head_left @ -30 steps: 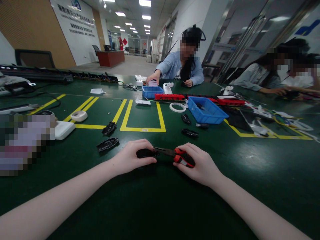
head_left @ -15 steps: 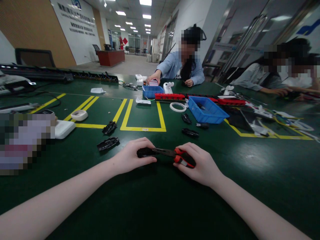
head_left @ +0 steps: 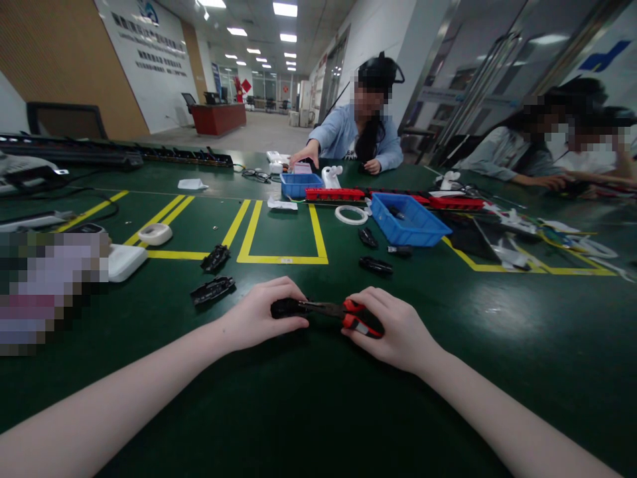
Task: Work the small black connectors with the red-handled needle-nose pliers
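On the green table, my left hand grips a small black plastic part and presses it down against the mat. My right hand is closed around the red and black handles of a pair of pliers. The pliers' dark jaws reach left and meet the black part between my hands. Two more black plastic pieces lie to the left of my left hand, and another black piece lies just beyond my right hand.
A blue bin stands at the middle right, a smaller blue bin behind it, with red strips and a white tape ring between. Yellow lines mark boxes. A person in a blue top sits opposite; other people sit at the right.
Both hands hold their grip in the same spot. The view has shifted slightly, so everything sits a little lower and to the left in the picture.
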Available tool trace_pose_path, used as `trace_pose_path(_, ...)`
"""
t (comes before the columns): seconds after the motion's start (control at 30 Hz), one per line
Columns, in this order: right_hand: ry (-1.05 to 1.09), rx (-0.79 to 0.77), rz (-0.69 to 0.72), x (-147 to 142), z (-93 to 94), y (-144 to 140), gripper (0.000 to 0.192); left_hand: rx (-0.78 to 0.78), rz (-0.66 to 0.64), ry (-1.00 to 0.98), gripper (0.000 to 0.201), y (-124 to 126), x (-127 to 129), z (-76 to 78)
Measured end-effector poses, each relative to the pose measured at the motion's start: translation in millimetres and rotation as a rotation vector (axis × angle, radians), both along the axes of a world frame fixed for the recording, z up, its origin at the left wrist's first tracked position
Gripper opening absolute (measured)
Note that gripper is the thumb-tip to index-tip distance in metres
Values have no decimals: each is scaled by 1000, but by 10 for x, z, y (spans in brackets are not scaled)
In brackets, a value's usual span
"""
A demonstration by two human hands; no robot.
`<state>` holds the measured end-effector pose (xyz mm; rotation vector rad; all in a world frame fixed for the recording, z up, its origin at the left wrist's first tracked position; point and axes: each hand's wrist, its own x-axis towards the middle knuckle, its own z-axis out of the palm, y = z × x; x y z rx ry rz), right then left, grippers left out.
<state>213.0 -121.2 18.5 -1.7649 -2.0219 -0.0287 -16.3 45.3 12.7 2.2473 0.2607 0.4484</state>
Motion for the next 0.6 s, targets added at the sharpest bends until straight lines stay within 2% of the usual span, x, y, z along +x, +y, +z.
trace_pose_path(0.6, -44, -12, 34, -1, 3, -2, 32, 14, -39, 54, 20, -39, 4, 42)
